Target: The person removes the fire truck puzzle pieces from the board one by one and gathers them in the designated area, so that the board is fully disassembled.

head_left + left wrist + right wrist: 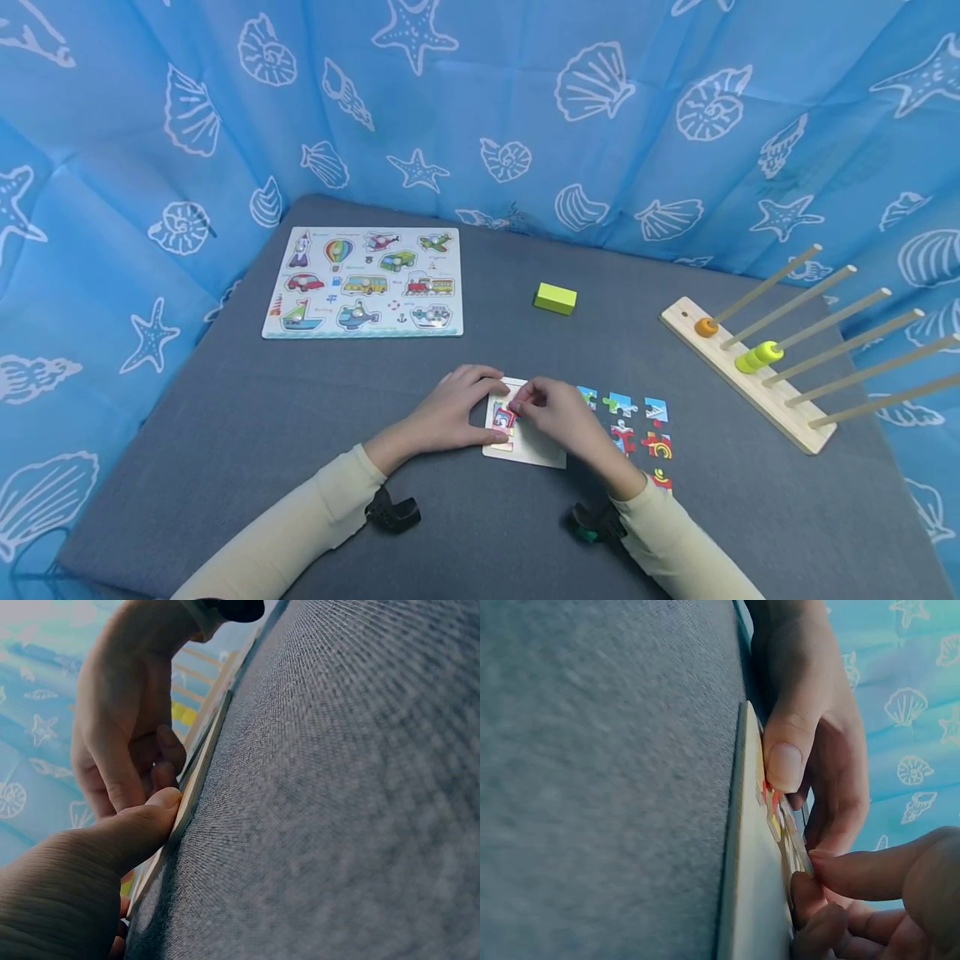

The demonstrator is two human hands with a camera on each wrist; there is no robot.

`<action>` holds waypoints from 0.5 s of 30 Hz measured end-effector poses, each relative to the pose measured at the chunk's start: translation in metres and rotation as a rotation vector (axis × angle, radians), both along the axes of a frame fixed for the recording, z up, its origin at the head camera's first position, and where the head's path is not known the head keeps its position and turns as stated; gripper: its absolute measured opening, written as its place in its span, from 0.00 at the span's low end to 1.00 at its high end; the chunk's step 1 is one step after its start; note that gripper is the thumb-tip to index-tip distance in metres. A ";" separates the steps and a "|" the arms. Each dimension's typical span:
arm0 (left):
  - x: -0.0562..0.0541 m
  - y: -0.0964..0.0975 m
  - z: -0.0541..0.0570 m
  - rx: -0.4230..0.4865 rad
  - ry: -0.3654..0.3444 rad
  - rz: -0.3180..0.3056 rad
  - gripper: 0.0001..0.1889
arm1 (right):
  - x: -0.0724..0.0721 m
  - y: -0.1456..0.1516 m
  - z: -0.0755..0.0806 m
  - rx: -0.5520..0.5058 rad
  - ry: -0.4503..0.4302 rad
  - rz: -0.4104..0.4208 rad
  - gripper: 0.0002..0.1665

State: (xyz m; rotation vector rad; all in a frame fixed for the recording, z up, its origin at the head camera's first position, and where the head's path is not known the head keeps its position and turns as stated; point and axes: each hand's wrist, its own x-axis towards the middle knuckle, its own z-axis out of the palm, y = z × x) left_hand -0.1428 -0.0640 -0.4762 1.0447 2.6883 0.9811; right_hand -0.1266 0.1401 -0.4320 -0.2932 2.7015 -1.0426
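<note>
A small pale wooden puzzle board (542,451) lies on the table, with a few colourful pieces (503,418) at its left side. My left hand (452,410) grips the board from the left, its thumb on the near part and its fingers at the far edge. Over the middle of the board, my right hand (561,414) pinches a thin jigsaw piece (798,841) between thumb and finger, tilted up from the board in the right wrist view. The right fingers mostly hide that piece from the head view.
Several loose jigsaw pieces (658,445) lie right of the board, partly behind the right forearm. Further back are a vehicle peg puzzle (352,312) and a lime-green block (556,298). A wooden stand (780,407) with slanting rods and beads is at the right.
</note>
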 end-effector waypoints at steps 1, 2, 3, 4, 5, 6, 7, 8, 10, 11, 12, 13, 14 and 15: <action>0.000 0.000 0.000 0.000 0.003 -0.001 0.32 | -0.001 0.000 0.000 -0.009 -0.011 -0.001 0.05; 0.000 0.000 -0.001 0.000 0.005 -0.002 0.32 | -0.002 0.000 0.001 -0.014 -0.019 0.001 0.05; 0.000 0.000 -0.001 0.000 0.009 -0.002 0.32 | -0.003 -0.001 0.001 -0.022 -0.030 0.001 0.05; -0.001 0.000 -0.001 0.001 0.012 -0.003 0.32 | -0.003 0.000 0.001 -0.029 -0.036 0.005 0.05; -0.001 0.000 -0.001 -0.001 0.015 -0.004 0.32 | -0.004 -0.001 0.002 -0.036 -0.047 0.006 0.05; -0.001 0.001 -0.002 0.000 0.020 -0.004 0.32 | -0.004 -0.001 0.002 -0.038 -0.052 0.010 0.05; -0.001 0.001 -0.002 0.002 0.023 -0.006 0.32 | -0.004 0.000 0.002 -0.041 -0.056 0.014 0.04; -0.001 0.001 -0.002 0.003 0.026 -0.007 0.32 | -0.004 0.000 0.002 -0.043 -0.059 0.018 0.04; -0.001 0.001 -0.002 0.008 0.033 -0.008 0.32 | -0.004 0.000 0.002 -0.054 -0.070 0.029 0.04; -0.001 0.001 -0.002 0.011 0.035 -0.008 0.32 | -0.004 0.000 0.003 -0.059 -0.077 0.034 0.03; -0.001 0.001 -0.002 0.011 0.036 -0.006 0.32 | -0.003 0.000 0.003 -0.064 -0.080 0.041 0.03; -0.001 0.001 -0.002 0.008 0.035 -0.004 0.32 | -0.003 0.001 0.004 -0.071 -0.089 0.046 0.03; -0.001 0.000 -0.002 0.007 0.033 -0.002 0.32 | -0.003 0.002 0.005 -0.076 -0.102 0.042 0.03; 0.000 0.001 -0.002 0.006 0.031 -0.001 0.32 | -0.002 0.004 0.007 -0.080 -0.110 0.034 0.03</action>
